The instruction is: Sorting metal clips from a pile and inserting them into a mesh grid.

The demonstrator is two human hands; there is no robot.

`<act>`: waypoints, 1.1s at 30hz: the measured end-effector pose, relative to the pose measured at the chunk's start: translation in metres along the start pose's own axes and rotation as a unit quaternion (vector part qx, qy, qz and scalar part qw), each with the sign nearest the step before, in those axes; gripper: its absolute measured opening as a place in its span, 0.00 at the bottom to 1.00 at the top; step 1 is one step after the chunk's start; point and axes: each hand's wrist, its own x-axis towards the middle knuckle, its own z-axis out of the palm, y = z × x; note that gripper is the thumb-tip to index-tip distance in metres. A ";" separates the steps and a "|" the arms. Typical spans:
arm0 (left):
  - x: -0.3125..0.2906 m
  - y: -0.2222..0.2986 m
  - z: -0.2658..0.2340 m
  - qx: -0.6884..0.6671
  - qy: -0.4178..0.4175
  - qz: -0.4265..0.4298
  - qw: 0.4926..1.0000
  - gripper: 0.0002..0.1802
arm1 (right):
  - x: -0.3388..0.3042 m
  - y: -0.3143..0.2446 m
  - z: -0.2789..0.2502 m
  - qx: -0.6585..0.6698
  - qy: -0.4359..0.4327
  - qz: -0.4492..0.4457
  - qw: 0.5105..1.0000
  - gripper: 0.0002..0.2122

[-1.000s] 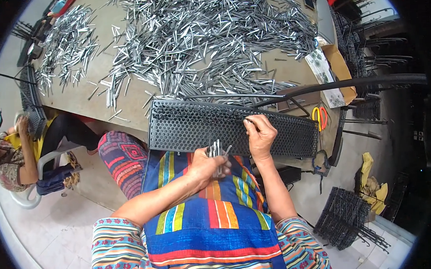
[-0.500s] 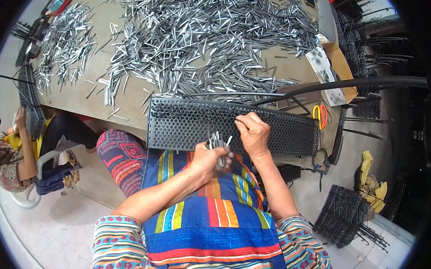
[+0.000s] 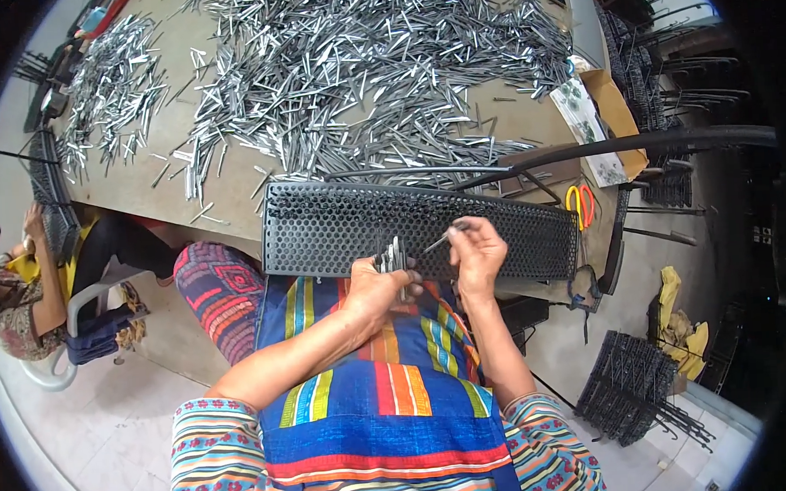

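Observation:
My left hand [image 3: 373,292] is closed around a small bundle of slim silver-grey metal strips [image 3: 395,254], their ends sticking up past the thumb. Just to its right, my right hand [image 3: 481,257] pinches a single slim strip [image 3: 435,244] between thumb and fingertips, its free end slanting down toward the bundle. Both hands are over the near side of a long black perforated metal rack [image 3: 318,236], which rests across my lap and against the table edge. Many of its round holes show, and dark ends stand up in the rows along its far side.
A large heap of loose metal strips [image 3: 316,91] covers much of the table [image 3: 173,137]. Scissors with yellow and red handles [image 3: 580,207] and an open cardboard box [image 3: 611,113] lie at right. A black curved rod [image 3: 634,143] crosses there. Another person [image 3: 44,287] sits at left.
My right hand has turned and drawn slightly right and down from the rack's holes, and a strip now shows in its fingers. The left hand keeps its bundle in nearly the same place.

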 end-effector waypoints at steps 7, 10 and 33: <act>-0.004 0.004 0.007 0.057 -0.019 0.022 0.998 0.09 | 0.023 0.010 -0.003 -0.151 0.039 -0.130 0.979 0.05; -0.001 0.003 0.002 0.045 -0.016 0.019 0.999 0.08 | 0.024 0.003 0.004 -0.394 -0.006 -0.326 0.859 0.07; -0.006 -0.001 -0.005 0.025 -0.055 -0.013 0.998 0.06 | 0.006 -0.001 -0.015 0.027 0.029 0.010 0.999 0.04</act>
